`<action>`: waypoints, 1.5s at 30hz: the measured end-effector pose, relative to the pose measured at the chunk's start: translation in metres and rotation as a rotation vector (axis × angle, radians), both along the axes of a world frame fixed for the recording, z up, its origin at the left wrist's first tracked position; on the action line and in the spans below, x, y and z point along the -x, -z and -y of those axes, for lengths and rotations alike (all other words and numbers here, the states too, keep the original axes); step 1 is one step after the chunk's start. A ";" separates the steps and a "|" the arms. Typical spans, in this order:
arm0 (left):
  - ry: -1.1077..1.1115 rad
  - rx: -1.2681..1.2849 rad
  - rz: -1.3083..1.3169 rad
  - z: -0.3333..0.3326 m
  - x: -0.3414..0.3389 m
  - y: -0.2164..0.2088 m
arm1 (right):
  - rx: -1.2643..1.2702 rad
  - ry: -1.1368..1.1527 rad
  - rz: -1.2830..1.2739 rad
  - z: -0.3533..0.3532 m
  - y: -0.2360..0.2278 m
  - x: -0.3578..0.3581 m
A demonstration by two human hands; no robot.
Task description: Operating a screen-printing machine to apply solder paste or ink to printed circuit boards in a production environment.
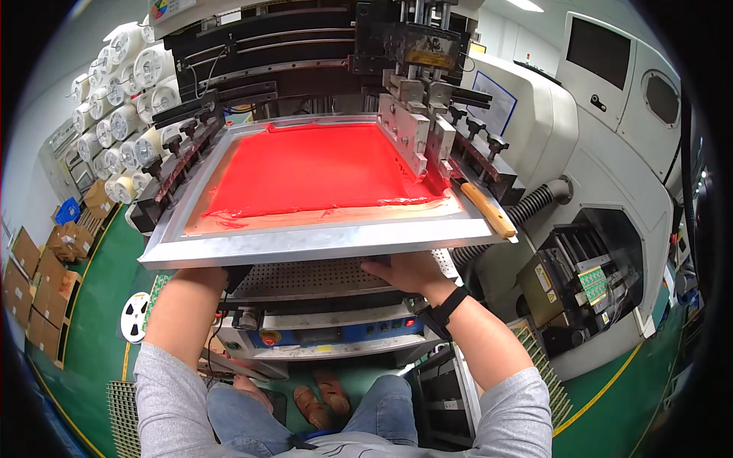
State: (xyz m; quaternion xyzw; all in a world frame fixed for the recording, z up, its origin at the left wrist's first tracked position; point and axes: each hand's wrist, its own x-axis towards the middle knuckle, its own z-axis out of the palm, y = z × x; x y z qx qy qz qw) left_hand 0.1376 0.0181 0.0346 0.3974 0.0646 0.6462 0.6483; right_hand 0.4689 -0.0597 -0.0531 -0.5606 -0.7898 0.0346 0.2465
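A screen-printing frame (321,246) with silver metal edges spans the machine in front of me. Thick red ink (313,168) covers most of its mesh. Both my forearms reach up to the frame's near edge. My left hand (205,276) passes beneath it, so its fingers are hidden. Partly showing under the same edge, my right hand (408,273) has its thumb stretched out to the left above a perforated metal table (305,279); its other fingers are mostly covered. Metal squeegee holders (405,133) stand at the ink's right side. A wooden-handled spatula (489,210) lies across the frame's right corner.
Black clamp bars with knobs (179,160) flank the frame. Below the table is a blue control panel (336,334) with a red button. A white machine (603,175) stands right, white reels (122,99) are stacked left, and cardboard boxes (50,290) sit on the green floor.
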 end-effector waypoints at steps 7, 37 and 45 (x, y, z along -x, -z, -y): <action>-0.069 -0.207 -0.227 -0.008 0.017 0.022 | 0.048 -0.020 0.009 -0.001 -0.001 -0.002; -0.445 -0.570 -1.058 -0.006 0.027 0.018 | 0.020 -0.081 0.036 -0.001 -0.001 0.000; -0.510 -0.593 -1.303 -0.010 0.031 0.032 | 0.075 -0.078 0.017 -0.005 0.001 -0.001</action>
